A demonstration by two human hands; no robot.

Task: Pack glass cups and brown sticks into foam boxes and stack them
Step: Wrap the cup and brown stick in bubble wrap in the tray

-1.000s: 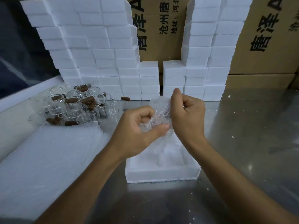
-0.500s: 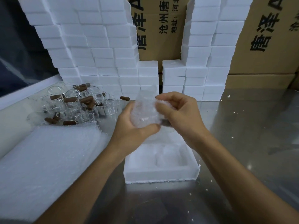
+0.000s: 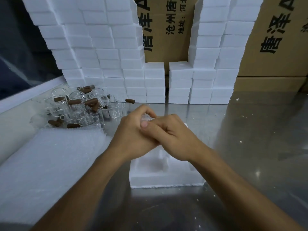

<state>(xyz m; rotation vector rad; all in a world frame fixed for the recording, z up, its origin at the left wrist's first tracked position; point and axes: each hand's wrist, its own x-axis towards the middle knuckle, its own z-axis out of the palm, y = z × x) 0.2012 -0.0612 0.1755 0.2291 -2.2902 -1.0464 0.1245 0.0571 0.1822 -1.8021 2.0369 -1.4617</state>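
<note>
Two hands meet just above the open foam box (image 3: 166,180), which sits on the steel worktop (image 3: 250,147) directly under them. The left hand (image 3: 133,139) has its fingers curled over a small clear bundle (image 3: 145,118), of which only a sliver of crinkled wrap shows between thumb and forefinger; whether a glass cup is inside cannot be told. The right hand (image 3: 176,139) lies against the left with its fingers bent toward the same bundle, apparently pinching its side, though the contact itself is hidden.

The unpacked glass cups (image 3: 78,110) stand in a heap well to the left, near the foot of the stacked foam boxes (image 3: 103,64), with brown sticks (image 3: 90,102) scattered in and on them. A stack of bubble-wrap sheets (image 3: 50,155) lies just in front of that heap.

The cups look thin-walled and light, so I judge them fragile and slippery when bare; they are best held around the wall with several fingers, not by the rim. Wrapped, the bundle should be soft outside and easier to grip. The foam box looks light and crumbly, judging by the white crumbs on the worktop, and likely needs steadying while the bundle is pressed into its recess.
</note>
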